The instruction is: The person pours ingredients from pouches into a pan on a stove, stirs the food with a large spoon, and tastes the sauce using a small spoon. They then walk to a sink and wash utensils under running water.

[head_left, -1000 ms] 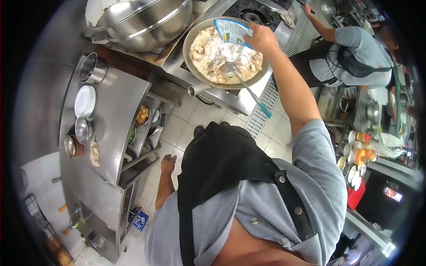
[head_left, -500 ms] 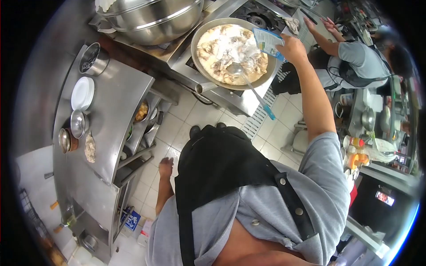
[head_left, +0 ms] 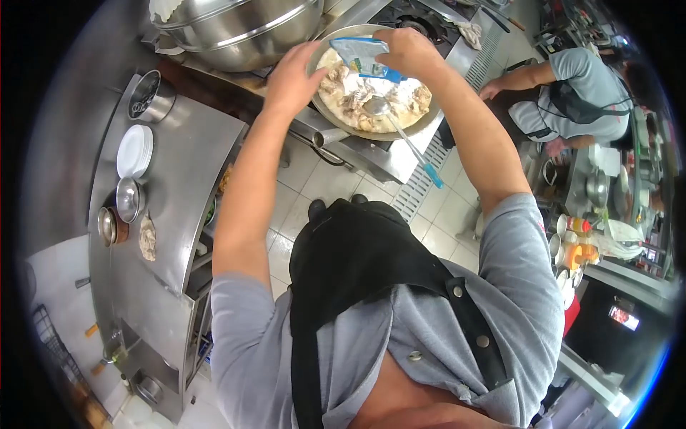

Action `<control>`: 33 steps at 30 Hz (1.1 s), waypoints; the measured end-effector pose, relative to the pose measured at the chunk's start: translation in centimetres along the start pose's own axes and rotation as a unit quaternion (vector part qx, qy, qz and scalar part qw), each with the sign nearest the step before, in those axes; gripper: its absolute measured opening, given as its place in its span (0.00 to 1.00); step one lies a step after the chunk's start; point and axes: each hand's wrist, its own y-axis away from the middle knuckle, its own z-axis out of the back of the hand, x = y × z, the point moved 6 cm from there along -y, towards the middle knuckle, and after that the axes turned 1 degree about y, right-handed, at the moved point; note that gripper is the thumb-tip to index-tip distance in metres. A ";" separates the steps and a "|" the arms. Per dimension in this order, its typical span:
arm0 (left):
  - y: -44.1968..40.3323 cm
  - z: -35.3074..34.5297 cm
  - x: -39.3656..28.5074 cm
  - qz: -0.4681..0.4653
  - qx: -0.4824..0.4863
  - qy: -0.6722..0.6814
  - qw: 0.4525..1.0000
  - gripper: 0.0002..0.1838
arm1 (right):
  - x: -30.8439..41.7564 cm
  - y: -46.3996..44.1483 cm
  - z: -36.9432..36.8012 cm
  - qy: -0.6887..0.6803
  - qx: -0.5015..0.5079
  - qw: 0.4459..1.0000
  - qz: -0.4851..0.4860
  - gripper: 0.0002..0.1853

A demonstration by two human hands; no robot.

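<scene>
Over the large pan [head_left: 319, 113] on the stove, my right hand [head_left: 411, 51] grips a blue and clear packet [head_left: 363, 56], held tilted above the food. Pale chunks in white, creamy liquid [head_left: 407, 104] fill the pan. My left hand [head_left: 294, 80] is raised at the pan's left rim with its fingers apart, holding nothing. A ladle [head_left: 377, 106] with a turquoise handle end rests in the pan, its handle over the front rim. Toward the lower left the pan's hollow handle [head_left: 331, 136] sticks out.
A big steel pot [head_left: 239, 32] stands left of the pan. The steel table [head_left: 193, 132] at left holds plates [head_left: 135, 151], bowls [head_left: 129, 200] and a cloth [head_left: 148, 238]. At right, another person [head_left: 586, 93] bends near a counter with containers [head_left: 572, 254].
My left hand has risen from beside my body to the pan's left edge. My right hand has brought the packet back left over the pan. The other person's arms have lowered.
</scene>
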 end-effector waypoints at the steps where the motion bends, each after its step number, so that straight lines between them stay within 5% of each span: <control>1: -1.4 -1.2 -0.9 -0.041 -0.022 -0.032 0.998 0.26 | 0.2 -0.4 -0.4 0.000 0.003 1.000 0.013 0.25; 3: -3.1 -2.8 -2.8 -0.124 -0.061 -0.095 0.986 0.22 | 0.6 -0.7 -0.3 0.026 -0.004 0.999 0.026 0.21; 6: -4.9 -4.2 -1.9 -0.034 0.046 -0.147 0.988 0.14 | 0.0 0.4 0.4 0.010 0.008 1.000 0.015 0.23; 7: -4.9 -4.2 -1.9 -0.053 0.014 -0.126 0.991 0.09 | -0.6 0.8 0.5 -0.017 0.019 1.000 0.006 0.26; 11: -4.8 -4.6 -1.2 0.004 0.060 -0.143 0.988 0.09 | -4.3 2.3 -0.8 -0.080 -0.137 0.986 0.046 0.33; 16: -5.5 -5.1 -1.0 0.016 0.089 -0.135 0.987 0.11 | -5.9 2.2 -2.3 -0.087 -0.057 0.994 -0.024 0.28; 19: -5.9 -5.8 -2.1 -0.089 0.065 -0.133 0.985 0.14 | -5.6 1.9 -2.1 -0.092 -0.040 0.994 -0.032 0.22; 26: -7.6 -8.4 -4.4 0.007 0.193 0.037 0.980 0.13 | -5.4 0.8 -2.0 -0.042 -0.039 0.998 0.003 0.19; 33: -8.3 -9.3 -5.5 -0.007 0.187 0.029 0.982 0.13 | -6.9 2.8 -1.6 -0.114 -0.099 0.988 -0.008 0.20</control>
